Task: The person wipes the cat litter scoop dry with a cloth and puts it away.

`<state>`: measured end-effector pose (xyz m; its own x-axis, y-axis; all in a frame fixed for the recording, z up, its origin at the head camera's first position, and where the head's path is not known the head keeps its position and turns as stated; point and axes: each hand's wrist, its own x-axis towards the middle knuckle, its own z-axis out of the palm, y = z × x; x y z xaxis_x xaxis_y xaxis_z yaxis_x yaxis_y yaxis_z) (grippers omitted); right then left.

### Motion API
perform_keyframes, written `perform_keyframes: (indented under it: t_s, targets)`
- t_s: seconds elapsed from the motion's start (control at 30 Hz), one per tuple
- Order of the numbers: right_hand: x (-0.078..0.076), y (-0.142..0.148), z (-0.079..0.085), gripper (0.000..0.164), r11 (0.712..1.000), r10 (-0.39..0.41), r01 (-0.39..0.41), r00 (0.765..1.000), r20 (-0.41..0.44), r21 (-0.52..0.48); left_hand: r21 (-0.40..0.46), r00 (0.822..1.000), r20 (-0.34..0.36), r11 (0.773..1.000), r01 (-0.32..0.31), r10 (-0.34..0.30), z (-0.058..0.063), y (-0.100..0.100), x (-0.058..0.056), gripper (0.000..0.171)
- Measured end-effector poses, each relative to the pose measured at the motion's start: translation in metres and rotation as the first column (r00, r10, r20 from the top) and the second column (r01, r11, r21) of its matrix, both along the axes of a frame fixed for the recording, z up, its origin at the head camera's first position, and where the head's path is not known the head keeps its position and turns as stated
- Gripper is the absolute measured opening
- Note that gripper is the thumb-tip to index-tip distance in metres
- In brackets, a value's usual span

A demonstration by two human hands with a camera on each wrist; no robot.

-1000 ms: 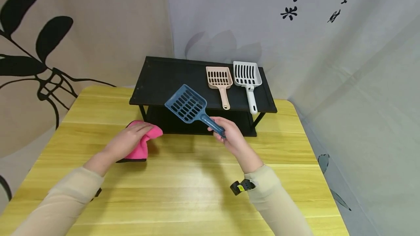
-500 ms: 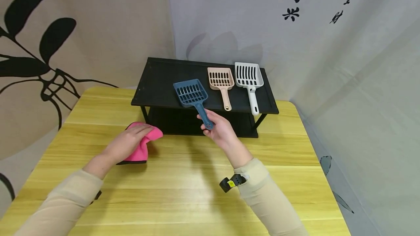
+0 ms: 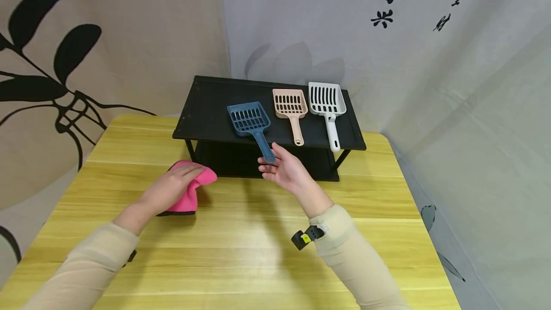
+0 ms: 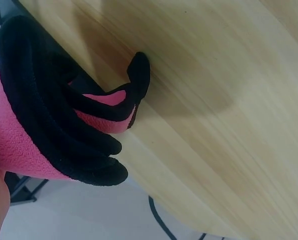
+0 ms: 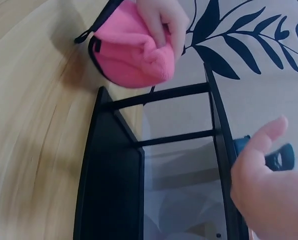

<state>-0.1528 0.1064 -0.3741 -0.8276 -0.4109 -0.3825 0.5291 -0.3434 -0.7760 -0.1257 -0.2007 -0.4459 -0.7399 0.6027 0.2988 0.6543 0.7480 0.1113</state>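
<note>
On the black two-tier rack [image 3: 206,104] lies a blue slotted litter scoop [image 3: 259,138], its handle jutting past the front edge. My right hand [image 3: 287,170] is at the handle's end, fingers loosely extended underneath; in the right wrist view the thumb [image 5: 269,137] is raised off the blue handle [image 5: 289,154]. A pink cloth [image 3: 188,201] with black edging is gripped by my left hand [image 3: 169,191], left of the rack and over the table. In the left wrist view the bunched cloth [image 4: 19,135] hides most of that hand.
A pale pink litter scoop [image 3: 295,128] and a white one [image 3: 331,130] lie side by side on the rack's right half, handles forward. The rack stands at the back of the wooden table [image 3: 241,252]. A printed curtain [image 3: 284,23] hangs behind.
My right hand carried the blue scoop left and back onto the rack top, straightened it, then loosened its fingers from the handle. The left hand with the cloth barely moved.
</note>
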Motion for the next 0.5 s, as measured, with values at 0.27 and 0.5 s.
perform_keyframes:
  t_s: [0.27, 0.5]
  targets:
    - [0.008, 0.012, 0.003, 0.026, 0.994, 0.069, -0.063, 0.996, -0.058, 0.092, 0.014, 1.000, -0.017, 1.000, -0.003, 0.003, 0.000, -0.001, 0.000, 0.046]
    - [0.007, 0.005, 0.010, 0.021, 0.993, 0.033, -0.031, 0.999, -0.016, 0.110, -0.011, 1.000, -0.027, 1.000, 0.010, -0.010, -0.001, 0.000, 0.000, 0.046]
